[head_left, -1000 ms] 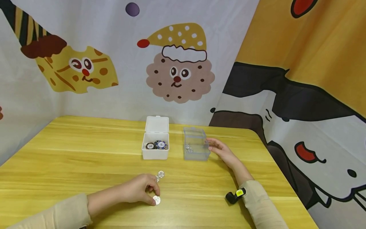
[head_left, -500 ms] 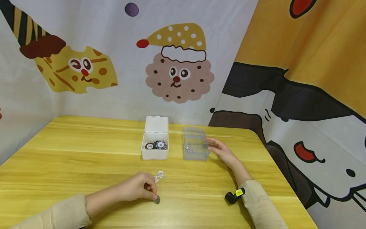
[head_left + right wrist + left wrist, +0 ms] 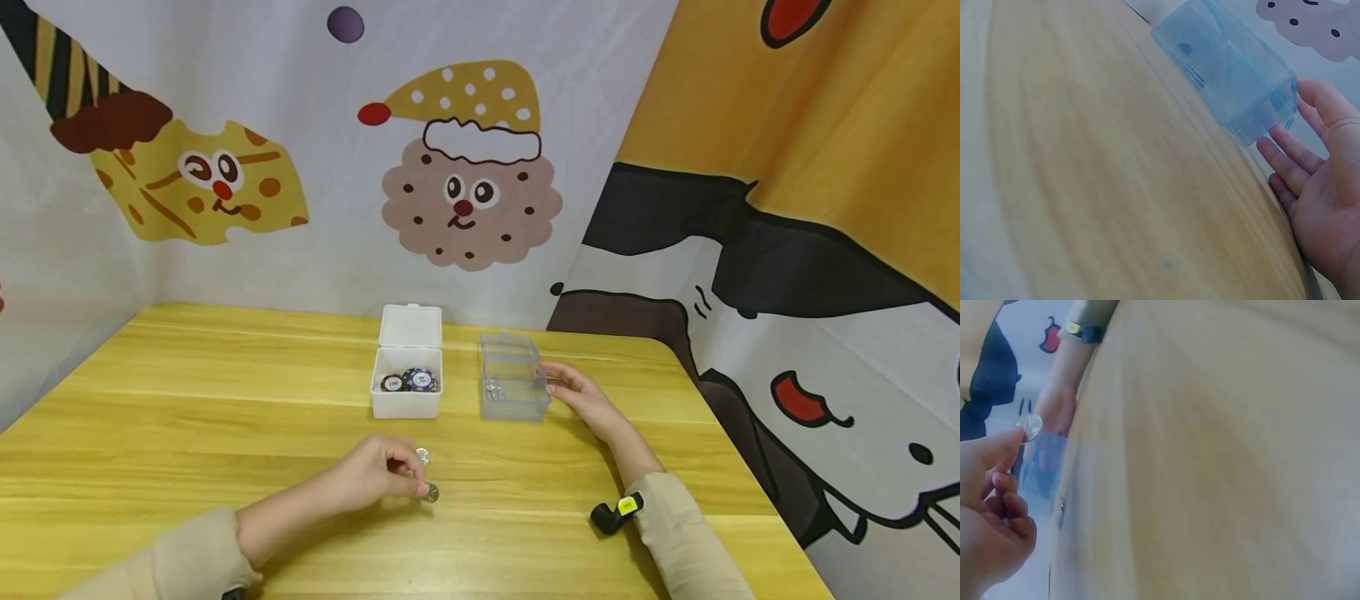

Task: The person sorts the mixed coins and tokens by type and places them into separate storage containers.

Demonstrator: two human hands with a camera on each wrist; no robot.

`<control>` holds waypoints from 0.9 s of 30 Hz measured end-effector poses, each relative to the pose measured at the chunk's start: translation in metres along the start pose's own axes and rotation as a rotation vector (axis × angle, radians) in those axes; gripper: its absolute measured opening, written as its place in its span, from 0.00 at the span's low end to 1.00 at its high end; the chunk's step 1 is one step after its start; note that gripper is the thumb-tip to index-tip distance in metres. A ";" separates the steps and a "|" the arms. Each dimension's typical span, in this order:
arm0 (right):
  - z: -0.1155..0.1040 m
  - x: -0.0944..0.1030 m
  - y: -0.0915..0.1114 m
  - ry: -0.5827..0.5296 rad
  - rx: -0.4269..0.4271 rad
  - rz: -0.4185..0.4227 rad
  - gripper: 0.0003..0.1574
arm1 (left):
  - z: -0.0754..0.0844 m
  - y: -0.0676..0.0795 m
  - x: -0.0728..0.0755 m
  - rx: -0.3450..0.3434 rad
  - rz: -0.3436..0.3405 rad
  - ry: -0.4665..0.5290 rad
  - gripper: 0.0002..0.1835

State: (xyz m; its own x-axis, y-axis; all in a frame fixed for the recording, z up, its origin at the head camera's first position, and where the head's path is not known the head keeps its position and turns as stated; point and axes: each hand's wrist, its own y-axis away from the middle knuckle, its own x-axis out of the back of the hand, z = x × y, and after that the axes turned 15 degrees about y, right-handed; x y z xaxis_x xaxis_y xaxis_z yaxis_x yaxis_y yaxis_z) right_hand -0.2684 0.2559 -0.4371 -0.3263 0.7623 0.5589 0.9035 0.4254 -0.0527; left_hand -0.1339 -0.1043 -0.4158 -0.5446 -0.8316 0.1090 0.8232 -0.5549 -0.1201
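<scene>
My left hand (image 3: 375, 477) pinches a silver coin (image 3: 1032, 427) between thumb and index finger, held just above the table; the other fingers are curled in. Close behind that hand lies another silver coin (image 3: 424, 456), partly covered by the fingers. At the table's back right stands a clear plastic box (image 3: 517, 408) with its lid raised and a few coins (image 3: 496, 390) inside. My right hand (image 3: 591, 404) touches the right side of this clear box (image 3: 1229, 69) with its fingertips, the fingers nearly straight.
Left of the clear box stands a white box (image 3: 406, 406) with its lid up, holding several poker chips (image 3: 420, 380). A printed curtain (image 3: 315, 275) hangs behind the wooden table (image 3: 225, 400). A small black device (image 3: 611, 518) sits at the right sleeve.
The left hand has lifted the coin from the table and carried it slightly away from the body and rightward. The right hand stays at the clear box.
</scene>
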 end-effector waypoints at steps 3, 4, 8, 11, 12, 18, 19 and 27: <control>0.000 0.000 0.000 -0.003 -0.007 0.001 0.27 | 0.003 -0.004 -0.002 0.005 0.040 0.002 0.03; 0.000 -0.001 0.000 -0.006 -0.007 0.000 0.27 | 0.004 -0.006 -0.002 0.006 0.054 0.004 0.02; 0.000 -0.001 0.000 -0.007 -0.005 -0.001 0.27 | 0.019 -0.010 -0.007 0.013 0.113 0.003 0.02; 0.000 -0.001 -0.001 -0.004 -0.013 0.002 0.27 | 0.034 -0.013 -0.012 0.013 0.146 -0.005 0.02; 0.000 -0.001 -0.001 -0.002 -0.015 0.002 0.27 | 0.039 -0.014 -0.014 0.009 0.155 -0.012 0.02; 0.001 -0.001 -0.001 -0.007 -0.021 0.000 0.27 | 0.037 -0.027 -0.021 -0.054 0.243 -0.050 0.02; 0.001 -0.001 -0.001 -0.009 -0.021 0.000 0.27 | 0.033 -0.030 -0.021 -0.060 0.259 -0.052 0.02; 0.002 0.001 0.000 -0.015 0.018 -0.012 0.29 | 0.014 -0.056 -0.026 -0.153 0.363 -0.054 0.04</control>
State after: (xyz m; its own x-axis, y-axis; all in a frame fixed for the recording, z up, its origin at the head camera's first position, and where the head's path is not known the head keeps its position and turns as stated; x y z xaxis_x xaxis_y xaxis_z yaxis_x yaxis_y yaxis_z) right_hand -0.2695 0.2571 -0.4379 -0.3417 0.7640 0.5473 0.8943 0.4434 -0.0606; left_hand -0.1641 -0.0512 -0.3983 -0.2099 -0.9741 0.0841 0.9251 -0.2257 -0.3054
